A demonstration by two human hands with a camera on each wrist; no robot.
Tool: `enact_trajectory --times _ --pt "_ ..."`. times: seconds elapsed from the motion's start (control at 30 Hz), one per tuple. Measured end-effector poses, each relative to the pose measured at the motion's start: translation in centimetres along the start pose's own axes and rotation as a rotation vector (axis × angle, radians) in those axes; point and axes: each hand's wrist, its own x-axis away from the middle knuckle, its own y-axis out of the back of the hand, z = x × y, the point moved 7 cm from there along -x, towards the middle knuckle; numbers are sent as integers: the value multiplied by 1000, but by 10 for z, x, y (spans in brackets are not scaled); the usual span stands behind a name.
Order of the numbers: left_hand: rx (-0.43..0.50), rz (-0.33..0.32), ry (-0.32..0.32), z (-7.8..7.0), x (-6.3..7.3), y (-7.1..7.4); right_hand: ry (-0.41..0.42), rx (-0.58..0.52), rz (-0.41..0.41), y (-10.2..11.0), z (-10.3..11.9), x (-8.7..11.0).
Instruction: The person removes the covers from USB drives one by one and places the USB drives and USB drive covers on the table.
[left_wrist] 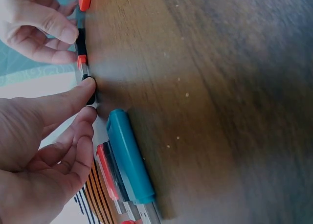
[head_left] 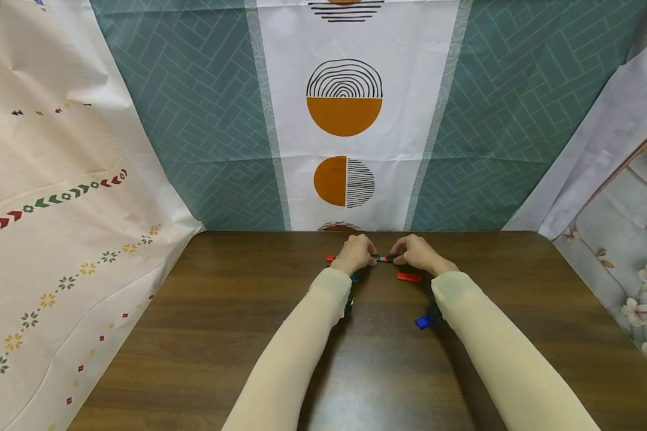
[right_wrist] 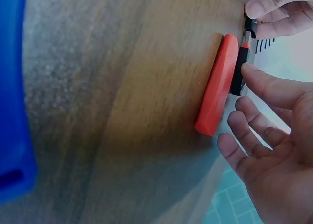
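Near the far edge of the table, both hands hold a small black-and-red USB flash drive (head_left: 384, 258). Its metal plug shows between the hands. My right hand (head_left: 417, 251) pinches the black body (right_wrist: 238, 67) between thumb and fingertips, the other fingers loosely bent. At the plug end, the thumb and forefinger of my left hand (head_left: 356, 252) pinch a black piece (right_wrist: 250, 24), probably the cap. Beside the left hand lie a teal flash drive (left_wrist: 128, 155), a black one (left_wrist: 117, 175) and a red one (left_wrist: 106, 170), plugs bare.
A red oblong piece (right_wrist: 218, 87) lies just in front of the right hand. Nearer, by the right forearm, is a blue piece (head_left: 423, 322). Small dark things lie partly hidden under the left wrist. Patterned cloth (head_left: 221, 149) hangs behind the wooden table (head_left: 205, 335).
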Motion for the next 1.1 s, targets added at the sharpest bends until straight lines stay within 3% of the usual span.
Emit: enact_trajectory --times 0.4,0.6,0.87,1.1 --pt "-2 0 -15 -2 2 1 -2 4 4 1 -2 3" --pt "24 -9 -73 -3 5 4 9 -22 11 4 0 7" --pt "112 -19 -180 -8 13 8 89 -48 31 13 6 20" --pt "172 10 -205 -14 23 9 121 -33 49 17 8 36"
